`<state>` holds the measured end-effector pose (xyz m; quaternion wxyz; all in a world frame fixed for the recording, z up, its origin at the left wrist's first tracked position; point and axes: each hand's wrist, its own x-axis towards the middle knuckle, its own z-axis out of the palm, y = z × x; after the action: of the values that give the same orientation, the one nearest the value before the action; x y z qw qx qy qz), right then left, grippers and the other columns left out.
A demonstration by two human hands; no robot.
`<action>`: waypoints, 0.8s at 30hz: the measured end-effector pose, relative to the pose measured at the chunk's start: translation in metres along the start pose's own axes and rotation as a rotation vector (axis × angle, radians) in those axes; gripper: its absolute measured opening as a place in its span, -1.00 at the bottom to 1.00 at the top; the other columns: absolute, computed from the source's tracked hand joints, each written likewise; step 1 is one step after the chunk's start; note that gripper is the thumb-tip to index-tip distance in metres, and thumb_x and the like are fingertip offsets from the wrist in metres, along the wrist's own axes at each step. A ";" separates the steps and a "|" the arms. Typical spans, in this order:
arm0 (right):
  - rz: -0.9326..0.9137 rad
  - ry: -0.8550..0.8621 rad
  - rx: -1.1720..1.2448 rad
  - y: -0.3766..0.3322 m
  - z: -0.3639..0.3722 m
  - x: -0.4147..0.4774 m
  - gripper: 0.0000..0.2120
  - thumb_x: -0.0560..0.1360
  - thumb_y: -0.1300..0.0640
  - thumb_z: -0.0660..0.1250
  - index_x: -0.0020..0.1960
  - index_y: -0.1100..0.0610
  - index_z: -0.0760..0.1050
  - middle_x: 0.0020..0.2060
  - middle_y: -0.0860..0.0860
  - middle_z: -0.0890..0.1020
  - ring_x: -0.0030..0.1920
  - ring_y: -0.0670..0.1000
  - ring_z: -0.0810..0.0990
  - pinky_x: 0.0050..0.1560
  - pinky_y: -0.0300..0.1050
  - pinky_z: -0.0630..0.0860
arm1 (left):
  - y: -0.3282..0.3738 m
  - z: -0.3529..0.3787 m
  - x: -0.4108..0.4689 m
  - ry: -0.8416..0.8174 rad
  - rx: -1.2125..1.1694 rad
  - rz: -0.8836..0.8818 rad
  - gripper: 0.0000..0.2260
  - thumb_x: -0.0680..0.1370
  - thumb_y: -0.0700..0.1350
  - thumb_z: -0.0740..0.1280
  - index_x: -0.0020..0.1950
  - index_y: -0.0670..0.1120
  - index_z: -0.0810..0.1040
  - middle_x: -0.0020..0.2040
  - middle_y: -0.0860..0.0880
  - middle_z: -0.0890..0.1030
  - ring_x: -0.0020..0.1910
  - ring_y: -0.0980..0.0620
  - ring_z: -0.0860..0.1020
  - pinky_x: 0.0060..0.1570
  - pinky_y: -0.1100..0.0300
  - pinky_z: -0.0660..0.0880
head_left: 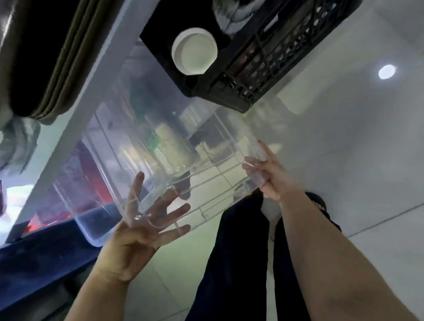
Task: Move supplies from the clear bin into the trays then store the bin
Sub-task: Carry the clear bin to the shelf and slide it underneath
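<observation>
The clear bin (158,138) is held low over the floor in front of me, tilted, partly under a white shelf edge. It looks empty; I see only reflections through its walls. My left hand (138,230) presses flat with spread fingers against the bin's near left corner. My right hand (271,173) grips the bin's near right rim, with fingers curled over the edge. No trays are in view.
A black slotted crate (272,72) with a white round lid (194,51) sits on the floor just beyond the bin. A white shelf frame (86,99) runs diagonally at left with dark stacked items (52,53) above. My dark-trousered legs (237,260) stand on pale tiles.
</observation>
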<state>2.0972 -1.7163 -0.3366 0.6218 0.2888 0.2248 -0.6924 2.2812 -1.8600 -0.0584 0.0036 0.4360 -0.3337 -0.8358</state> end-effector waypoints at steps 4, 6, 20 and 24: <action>0.012 0.027 -0.135 0.003 0.024 -0.039 -0.41 0.36 0.42 0.37 0.21 -0.15 0.49 0.04 0.21 0.64 -0.10 0.13 0.69 -0.13 -0.10 0.61 | 0.003 -0.017 -0.019 -0.113 -0.405 -0.001 -0.02 0.27 -0.57 -0.30 0.55 0.19 0.01 0.51 -0.36 -0.04 0.39 -0.56 0.03 0.27 -0.48 -0.18; 0.013 0.089 -0.236 0.005 0.035 -0.056 -0.40 0.35 0.41 0.38 0.20 -0.16 0.49 0.12 0.21 0.57 -0.12 0.13 0.68 -0.19 -0.09 0.60 | 0.005 -0.024 -0.032 -0.038 -0.399 0.021 -0.07 0.31 -0.56 -0.22 0.54 0.15 0.10 0.49 -0.36 0.18 0.33 -0.52 0.26 0.26 -0.49 0.06; 0.048 0.427 -0.564 0.031 0.079 -0.153 -0.44 0.49 0.46 0.23 0.29 -0.11 0.46 -0.06 0.07 0.59 -0.21 0.00 0.63 -0.30 -0.15 0.56 | -0.027 -0.050 -0.094 0.156 -0.115 0.131 -0.16 0.43 -0.54 0.01 0.51 0.24 0.17 0.42 -0.27 0.39 0.33 -0.41 0.38 0.16 -0.33 0.43; -0.026 0.396 -0.556 0.053 0.080 -0.178 -0.48 0.53 0.45 0.19 0.34 -0.02 0.42 -0.16 0.11 0.53 -0.16 0.09 0.53 -0.19 -0.06 0.54 | -0.045 -0.067 -0.112 0.091 -0.175 0.134 -0.15 0.41 -0.50 0.13 0.51 0.25 0.15 0.41 -0.25 0.40 0.35 -0.41 0.36 0.18 -0.31 0.44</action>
<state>2.1503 -1.6463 -0.1550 0.6122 0.2344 0.5251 -0.5427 2.4121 -1.8295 -0.0289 0.1127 0.4482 -0.2876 -0.8388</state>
